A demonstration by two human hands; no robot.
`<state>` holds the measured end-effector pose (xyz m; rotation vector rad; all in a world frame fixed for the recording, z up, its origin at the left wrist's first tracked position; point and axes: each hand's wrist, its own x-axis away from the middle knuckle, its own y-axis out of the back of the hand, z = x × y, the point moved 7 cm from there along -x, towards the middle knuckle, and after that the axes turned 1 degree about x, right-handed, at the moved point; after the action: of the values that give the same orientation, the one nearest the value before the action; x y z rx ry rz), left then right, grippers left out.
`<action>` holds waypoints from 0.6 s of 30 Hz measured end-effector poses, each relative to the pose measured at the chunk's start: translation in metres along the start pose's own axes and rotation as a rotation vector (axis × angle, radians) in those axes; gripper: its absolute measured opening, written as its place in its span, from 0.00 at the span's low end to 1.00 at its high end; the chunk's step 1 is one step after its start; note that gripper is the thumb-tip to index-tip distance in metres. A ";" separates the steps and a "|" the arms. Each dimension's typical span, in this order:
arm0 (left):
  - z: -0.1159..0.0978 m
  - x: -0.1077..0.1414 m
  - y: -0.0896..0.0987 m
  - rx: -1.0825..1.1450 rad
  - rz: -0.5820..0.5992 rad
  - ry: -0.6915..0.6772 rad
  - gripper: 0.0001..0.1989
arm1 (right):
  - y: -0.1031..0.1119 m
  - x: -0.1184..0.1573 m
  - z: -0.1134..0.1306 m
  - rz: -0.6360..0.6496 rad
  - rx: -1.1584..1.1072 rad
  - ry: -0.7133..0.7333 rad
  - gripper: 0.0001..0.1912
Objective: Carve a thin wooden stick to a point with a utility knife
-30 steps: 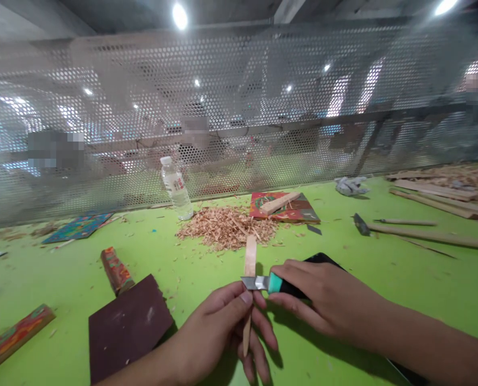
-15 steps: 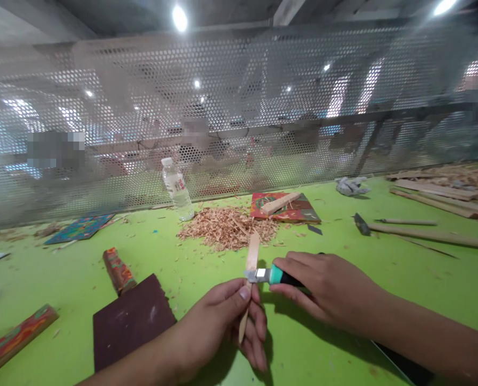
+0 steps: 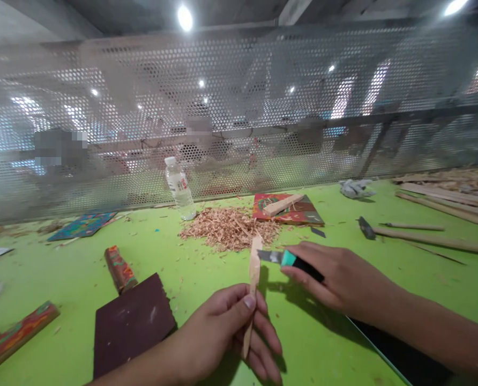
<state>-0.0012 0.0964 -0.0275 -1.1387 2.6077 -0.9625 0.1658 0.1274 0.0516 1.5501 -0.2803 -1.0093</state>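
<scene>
A slim piece of pale wood (image 3: 254,268) is pinched between the thumb and fingers of my left hand (image 3: 226,327), its wider end pointing away from me. My right hand (image 3: 339,276) grips a utility knife (image 3: 289,259) with a black and teal handle. The knife's blade lies against or right beside the right edge of the wood, near its far end. Beyond the wood is a heap of wood shavings (image 3: 226,228).
A water bottle (image 3: 179,188) stands behind the shavings. A wood block (image 3: 283,205) rests on a painted board (image 3: 313,213). At the right lies a hammer (image 3: 424,236); dark sandpaper (image 3: 132,324) and painted blocks (image 3: 119,268) lie left. Perforated metal (image 3: 231,107) borders the table.
The knife in my right hand has moved away from me along the wood, from near my left thumb towards the far end. My left fingers have spread a little.
</scene>
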 end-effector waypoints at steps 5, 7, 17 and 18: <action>0.003 -0.002 0.001 -0.011 -0.015 0.007 0.12 | -0.018 0.002 0.019 0.181 -0.109 0.038 0.23; 0.004 -0.002 0.002 -0.017 -0.028 0.012 0.12 | -0.020 0.002 0.023 0.206 -0.114 0.046 0.22; 0.001 0.000 -0.003 -0.120 -0.102 0.026 0.20 | -0.018 0.000 0.029 0.161 -0.020 0.056 0.18; 0.001 0.001 -0.003 -0.133 -0.113 0.034 0.20 | -0.016 -0.001 0.024 0.145 -0.002 0.045 0.18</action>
<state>0.0002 0.0937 -0.0266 -1.3256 2.6952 -0.8454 0.1421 0.1163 0.0395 1.5258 -0.3543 -0.8603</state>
